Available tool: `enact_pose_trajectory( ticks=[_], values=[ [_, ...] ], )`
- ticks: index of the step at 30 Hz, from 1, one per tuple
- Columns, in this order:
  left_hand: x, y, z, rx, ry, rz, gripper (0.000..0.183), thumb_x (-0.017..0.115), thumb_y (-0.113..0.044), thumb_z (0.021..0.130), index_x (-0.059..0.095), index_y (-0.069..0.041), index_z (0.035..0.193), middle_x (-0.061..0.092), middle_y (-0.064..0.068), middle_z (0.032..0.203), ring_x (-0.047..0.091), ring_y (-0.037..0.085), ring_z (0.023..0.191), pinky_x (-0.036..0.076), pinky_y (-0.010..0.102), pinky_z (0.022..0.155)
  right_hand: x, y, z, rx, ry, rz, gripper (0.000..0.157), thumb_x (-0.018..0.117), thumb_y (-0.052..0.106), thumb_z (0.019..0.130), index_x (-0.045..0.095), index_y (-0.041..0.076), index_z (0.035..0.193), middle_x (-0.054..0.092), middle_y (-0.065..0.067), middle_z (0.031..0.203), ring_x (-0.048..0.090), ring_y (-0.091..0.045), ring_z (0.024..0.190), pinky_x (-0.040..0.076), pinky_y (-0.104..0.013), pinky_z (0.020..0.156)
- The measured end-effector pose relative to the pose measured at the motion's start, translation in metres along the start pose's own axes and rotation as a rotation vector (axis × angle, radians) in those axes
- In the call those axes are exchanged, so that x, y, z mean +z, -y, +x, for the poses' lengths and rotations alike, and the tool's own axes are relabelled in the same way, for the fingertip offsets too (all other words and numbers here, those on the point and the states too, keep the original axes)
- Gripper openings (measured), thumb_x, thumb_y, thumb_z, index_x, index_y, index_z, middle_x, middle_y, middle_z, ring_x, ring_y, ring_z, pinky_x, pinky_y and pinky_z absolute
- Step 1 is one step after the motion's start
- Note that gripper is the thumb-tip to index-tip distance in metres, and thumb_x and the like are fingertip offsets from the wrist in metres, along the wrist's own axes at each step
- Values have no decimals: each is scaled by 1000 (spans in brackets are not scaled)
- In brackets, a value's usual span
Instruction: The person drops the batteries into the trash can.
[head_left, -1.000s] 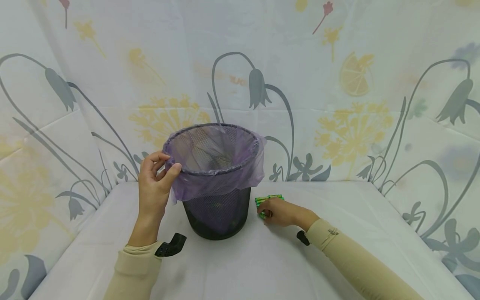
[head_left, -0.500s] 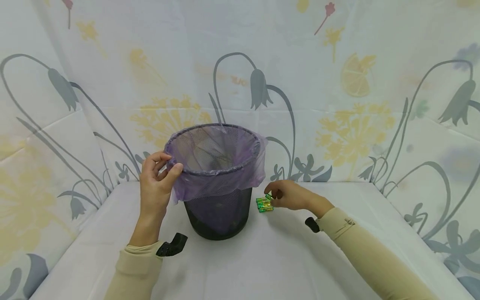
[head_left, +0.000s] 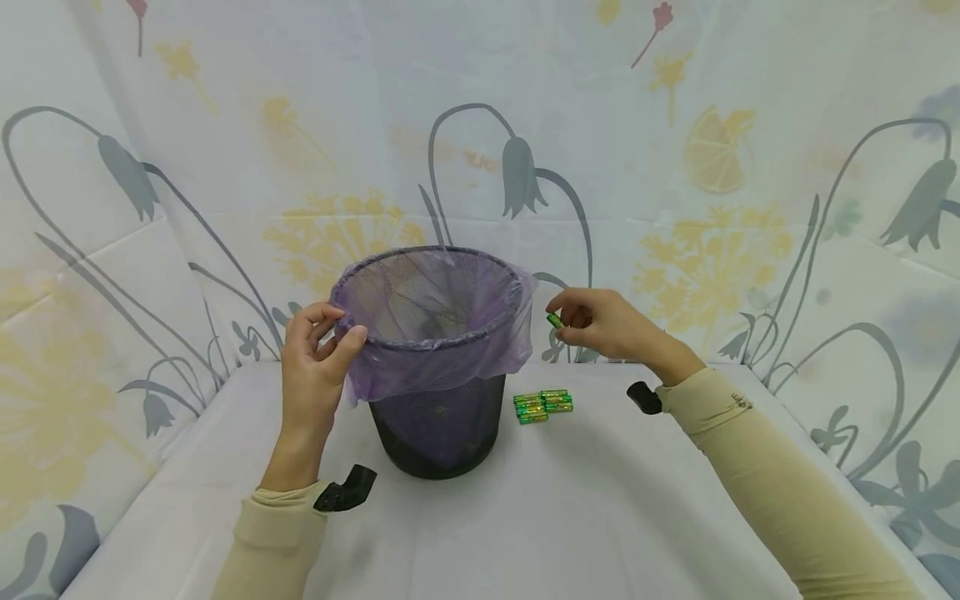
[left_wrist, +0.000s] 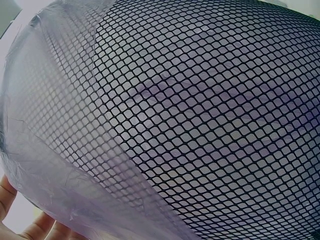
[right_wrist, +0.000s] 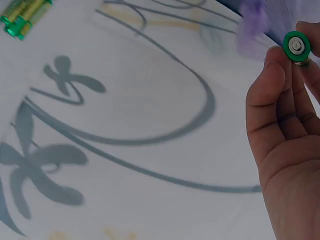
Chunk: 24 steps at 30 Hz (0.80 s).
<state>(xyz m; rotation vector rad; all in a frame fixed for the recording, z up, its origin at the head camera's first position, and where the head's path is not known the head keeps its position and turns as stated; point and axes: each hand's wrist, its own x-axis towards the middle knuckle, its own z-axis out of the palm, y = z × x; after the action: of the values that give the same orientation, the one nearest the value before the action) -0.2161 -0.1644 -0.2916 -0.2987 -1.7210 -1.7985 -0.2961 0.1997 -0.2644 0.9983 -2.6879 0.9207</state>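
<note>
A black mesh wastebasket [head_left: 438, 425] stands upright on the white cloth, lined with a thin purple bag [head_left: 435, 367] folded over its rim. My left hand [head_left: 311, 354] pinches the lined rim at its left side between thumb and fingers. Right of the basket, my right hand [head_left: 607, 325] is raised at about rim height and pinches a green battery [head_left: 554, 320] between thumb and fingertips. In the right wrist view one metal end of that battery [right_wrist: 296, 46] faces the camera. Below this hand, several green and gold batteries [head_left: 532, 408] lie side by side on the cloth.
The white tabletop [head_left: 480, 542] meets a white backdrop [head_left: 600, 167] printed with grey and yellow plants, close behind the basket. Similar printed cloth rises at left and right. A black wrist camera mount [head_left: 347, 488] sticks out from the left sleeve.
My right hand has picked one battery from the group on the cloth and lifted it up and a little rightward. The left hand stays at the rim.
</note>
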Motion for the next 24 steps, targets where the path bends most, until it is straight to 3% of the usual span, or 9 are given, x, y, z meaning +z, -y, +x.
enact_pose_trajectory(
  ticks=[10,16,24],
  values=[
    [1,-1,1,-6,3,11,27,68,-3,83,54,-1,106,41,4,122,47,23,120,37,32,93,-48,26,23,-56,-184,-60,27,67,8,86,63,8,113,61,-5,84,56,-19,70,44,-27,63],
    [0,-2,-1,-17,6,8,26,68,-3,84,53,-2,106,41,3,122,46,23,122,36,33,94,-51,48,44,-105,-167,-67,27,66,12,87,62,10,114,60,-4,86,55,-17,71,44,-29,67],
    [-1,-1,-1,-20,4,27,27,68,-4,84,53,-3,106,41,2,123,46,22,122,35,34,95,-39,79,69,-163,-94,-49,28,64,8,87,62,9,114,59,-5,85,54,-16,70,45,-32,70]
  ],
)
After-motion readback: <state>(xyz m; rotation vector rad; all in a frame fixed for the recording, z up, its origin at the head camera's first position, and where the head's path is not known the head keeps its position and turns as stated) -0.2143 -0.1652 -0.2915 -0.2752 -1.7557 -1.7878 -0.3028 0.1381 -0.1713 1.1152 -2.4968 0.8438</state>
